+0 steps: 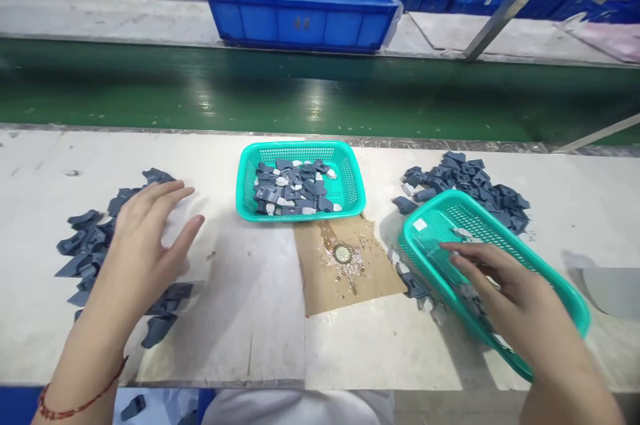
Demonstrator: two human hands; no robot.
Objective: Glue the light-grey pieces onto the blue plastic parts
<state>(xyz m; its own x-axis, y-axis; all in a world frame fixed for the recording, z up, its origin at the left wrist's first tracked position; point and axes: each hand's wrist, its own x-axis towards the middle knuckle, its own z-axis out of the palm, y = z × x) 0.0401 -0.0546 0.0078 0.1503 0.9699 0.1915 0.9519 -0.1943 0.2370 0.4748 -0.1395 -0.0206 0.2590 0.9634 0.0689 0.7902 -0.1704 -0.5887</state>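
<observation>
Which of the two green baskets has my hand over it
The angled green basket on the right: your right hand is over it. The other green basket, in the middle, has neither hand over it.

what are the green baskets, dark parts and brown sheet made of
Green baskets: probably moulded plastic; smooth, shiny rims and regular perforations. Dark parts: likely plastic, dull grey-blue with repeated moulded shapes, though painted metal isn't ruled out. Brown sheet: apparently cardboard, matt tan with shiny blotches.
</observation>
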